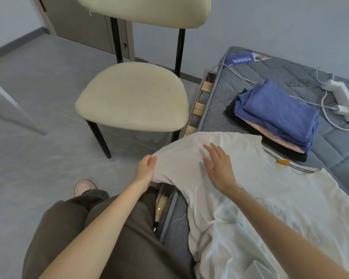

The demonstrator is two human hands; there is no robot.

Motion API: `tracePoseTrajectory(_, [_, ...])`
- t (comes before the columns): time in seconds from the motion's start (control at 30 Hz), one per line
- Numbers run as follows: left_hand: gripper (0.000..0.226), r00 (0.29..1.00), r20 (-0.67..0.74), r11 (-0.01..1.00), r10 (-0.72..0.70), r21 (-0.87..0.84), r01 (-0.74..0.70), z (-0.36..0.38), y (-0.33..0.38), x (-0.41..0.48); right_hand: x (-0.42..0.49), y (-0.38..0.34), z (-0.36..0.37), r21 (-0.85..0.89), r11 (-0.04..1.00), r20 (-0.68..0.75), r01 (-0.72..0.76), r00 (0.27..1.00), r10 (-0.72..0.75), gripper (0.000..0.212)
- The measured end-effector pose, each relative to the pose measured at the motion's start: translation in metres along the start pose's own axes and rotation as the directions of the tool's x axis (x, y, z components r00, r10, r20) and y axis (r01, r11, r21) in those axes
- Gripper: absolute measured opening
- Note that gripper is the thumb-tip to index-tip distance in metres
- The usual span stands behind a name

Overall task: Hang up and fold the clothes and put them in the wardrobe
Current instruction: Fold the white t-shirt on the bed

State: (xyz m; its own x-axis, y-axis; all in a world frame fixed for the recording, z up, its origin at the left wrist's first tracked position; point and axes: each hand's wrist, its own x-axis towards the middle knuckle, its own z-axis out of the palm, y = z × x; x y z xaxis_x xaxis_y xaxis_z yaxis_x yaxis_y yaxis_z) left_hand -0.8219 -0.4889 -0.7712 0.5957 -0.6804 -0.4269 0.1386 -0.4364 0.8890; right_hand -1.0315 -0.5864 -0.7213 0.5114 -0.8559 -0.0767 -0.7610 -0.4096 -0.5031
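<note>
Left hand (146,168): white T-shirt (270,208) sleeve is pinched | right hand (218,168): laid flat, fingers straight, on shirt just beside left

left hand (146,168) pinches white t-shirt (250,198) sleeve – right hand (218,166) flat on it – folded stack (276,115) beside

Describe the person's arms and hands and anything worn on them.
Both arms are bare right to the frame's edge, with no sleeves showing. The left hand and right hand wear no gloves, rings, watch or bracelet that I can see.
</note>
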Motion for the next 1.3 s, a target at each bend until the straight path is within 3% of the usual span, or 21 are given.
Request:
tracePoseTrajectory(0.17, [0.022,0.992,0.031,0.990,-0.121,0.077,0.118,-0.002,-0.021,-0.007,-0.015,0.009,0.010,-0.253,0.966,0.283,0.044,0.959,0.031,0.051])
tracePoseTrajectory(0.27, [0.023,0.950,0.077,0.952,-0.302,0.087,0.295,0.003,-0.022,-0.008,-0.013,0.007,0.007,-0.240,0.970,0.240,0.030,0.970,0.029,0.048])
tracePoseTrajectory(0.43, [0.039,0.787,0.181,0.808,-0.590,0.140,0.573,0.009,-0.023,-0.013,0.009,-0.002,-0.001,-0.227,0.970,0.064,0.090,0.995,-0.077,0.037])
tracePoseTrajectory(0.57, [0.058,0.672,0.278,0.720,-0.687,0.129,0.682,0.005,-0.031,-0.014,0.035,-0.012,0.001,-0.218,0.958,0.134,0.186,0.978,-0.159,0.039])
tracePoseTrajectory(0.7, [0.044,0.605,0.434,0.690,-0.668,0.057,0.721,0.006,-0.041,-0.014,0.055,-0.016,0.015,-0.284,0.919,0.233,0.274,0.949,-0.210,0.040])
tracePoseTrajectory(0.77, [0.030,0.646,0.430,0.680,-0.630,-0.096,0.727,0.008,-0.042,-0.013,0.066,-0.017,0.021,-0.323,0.908,0.235,0.267,0.952,-0.196,0.041])
tracePoseTrajectory(0.87, [0.010,0.773,0.298,0.706,-0.559,-0.317,0.633,0.009,-0.041,-0.007,0.085,-0.019,0.026,-0.410,0.869,0.263,0.279,0.948,-0.180,0.041])
tracePoseTrajectory(1.07, [0.019,0.958,0.130,0.954,-0.255,-0.129,0.271,-0.002,-0.034,-0.009,0.125,-0.033,0.033,-0.660,0.714,0.341,0.235,0.940,0.006,0.047])
tracePoseTrajectory(1.2, [0.015,0.987,0.102,0.985,-0.122,-0.107,0.133,-0.008,-0.028,-0.014,0.145,-0.047,0.041,-0.797,0.517,0.469,0.313,0.860,0.202,0.043])
tracePoseTrajectory(1.3, [0.011,0.990,0.119,0.989,-0.081,-0.115,0.094,-0.012,-0.026,-0.015,0.154,-0.054,0.045,-0.802,0.485,0.525,0.348,0.798,0.296,0.035])
